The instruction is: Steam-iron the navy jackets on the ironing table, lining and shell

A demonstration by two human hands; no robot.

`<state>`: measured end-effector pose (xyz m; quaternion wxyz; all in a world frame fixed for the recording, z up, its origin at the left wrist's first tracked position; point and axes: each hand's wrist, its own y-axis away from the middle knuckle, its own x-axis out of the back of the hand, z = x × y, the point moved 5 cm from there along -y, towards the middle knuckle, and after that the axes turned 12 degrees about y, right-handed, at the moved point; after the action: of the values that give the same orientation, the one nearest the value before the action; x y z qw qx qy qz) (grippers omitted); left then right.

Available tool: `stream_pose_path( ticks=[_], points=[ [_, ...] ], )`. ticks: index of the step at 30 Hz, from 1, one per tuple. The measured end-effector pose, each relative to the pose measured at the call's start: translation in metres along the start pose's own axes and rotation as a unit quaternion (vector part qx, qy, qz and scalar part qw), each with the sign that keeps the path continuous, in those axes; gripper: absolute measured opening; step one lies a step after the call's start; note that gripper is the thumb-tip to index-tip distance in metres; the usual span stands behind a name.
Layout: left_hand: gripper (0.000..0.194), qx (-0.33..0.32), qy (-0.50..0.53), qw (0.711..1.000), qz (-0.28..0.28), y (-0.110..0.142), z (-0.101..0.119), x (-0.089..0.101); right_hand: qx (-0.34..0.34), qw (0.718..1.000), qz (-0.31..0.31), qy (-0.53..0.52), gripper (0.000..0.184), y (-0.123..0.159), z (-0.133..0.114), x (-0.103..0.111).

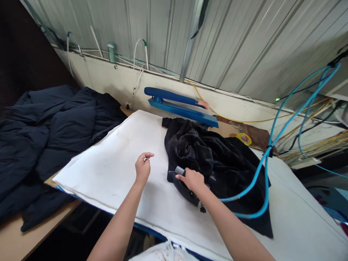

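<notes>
My right hand (193,180) is wrapped round the grey handle of a steam iron (179,170). The dark body of the iron rests at the near left edge of a black plush garment (187,145), mostly hidden under my hand and forearm. Bunched folds fill the upper part of the garment, and small pale lettering shows near my wrist. My left hand (143,168) is over the white padded board (116,159), left of the garment and apart from it. Its fingers are loosely bent, with nothing in them.
Blue hoses (257,177) loop from the iron up to the right. Behind the garment stands a blue sleeve board (182,107), with yellow tape (244,139) to its right. Dark padded clothes (62,134) are piled at left. A corrugated wall (152,32) rises behind.
</notes>
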<state>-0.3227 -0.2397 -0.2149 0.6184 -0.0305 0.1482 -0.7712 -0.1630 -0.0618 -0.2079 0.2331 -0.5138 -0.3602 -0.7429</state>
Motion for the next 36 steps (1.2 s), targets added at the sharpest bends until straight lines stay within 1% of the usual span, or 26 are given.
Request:
stream_pose_path(
  ticks=[3,6,10,14,16,18,20,22,24,26,28,31,33,36],
  points=[
    [0.031,0.003,0.007,1.000,-0.012,0.004,-0.004,-0.008,-0.009,1.000,-0.004,0.002,0.058,0.012,0.011,-0.006],
    [0.031,0.014,0.003,0.999,-0.030,0.008,-0.009,-0.019,-0.012,1.000,-0.002,0.000,0.057,0.017,0.012,-0.007],
    [0.030,0.027,-0.009,0.998,-0.055,0.012,-0.013,-0.030,-0.030,1.000,-0.001,-0.007,0.058,0.012,0.006,-0.002],
    [0.029,0.051,-0.027,0.996,-0.068,0.020,-0.017,-0.035,-0.025,0.999,-0.007,-0.022,0.064,0.006,0.003,0.003],
    [0.029,0.064,-0.034,0.994,-0.079,0.025,-0.019,-0.036,-0.009,0.999,-0.016,-0.028,0.066,0.008,0.009,0.001],
    [0.029,0.073,-0.047,0.992,-0.091,0.030,-0.021,-0.038,0.004,0.999,-0.022,-0.031,0.066,0.014,0.024,-0.003],
    [0.029,0.078,-0.063,0.990,-0.103,0.036,-0.024,-0.041,0.008,0.999,-0.025,-0.027,0.064,0.025,0.048,-0.010],
    [0.029,0.080,-0.082,0.987,-0.112,0.043,-0.026,-0.047,0.000,0.999,-0.027,-0.017,0.062,0.037,0.081,-0.020],
    [0.029,0.077,-0.091,0.986,-0.121,0.051,-0.027,-0.059,-0.014,0.999,-0.034,-0.005,0.061,0.049,0.121,-0.032],
    [0.028,0.072,-0.084,0.985,-0.132,0.061,-0.027,-0.077,-0.031,0.999,-0.045,0.004,0.059,0.061,0.163,-0.044],
    [0.027,0.060,-0.068,0.984,-0.153,0.072,-0.026,-0.102,-0.046,0.997,-0.057,0.007,0.058,0.072,0.203,-0.057],
    [0.025,0.029,-0.061,0.976,-0.208,0.094,-0.020,-0.148,-0.066,0.995,-0.070,0.003,0.057,0.091,0.255,-0.076],
    [0.025,0.008,-0.061,0.967,-0.248,0.112,-0.014,-0.181,-0.079,0.994,-0.077,-0.008,0.057,0.104,0.284,-0.089],
    [0.026,-0.012,-0.052,0.952,-0.302,0.142,-0.006,-0.229,-0.091,0.992,-0.083,-0.019,0.056,0.123,0.320,-0.105]
  ],
)
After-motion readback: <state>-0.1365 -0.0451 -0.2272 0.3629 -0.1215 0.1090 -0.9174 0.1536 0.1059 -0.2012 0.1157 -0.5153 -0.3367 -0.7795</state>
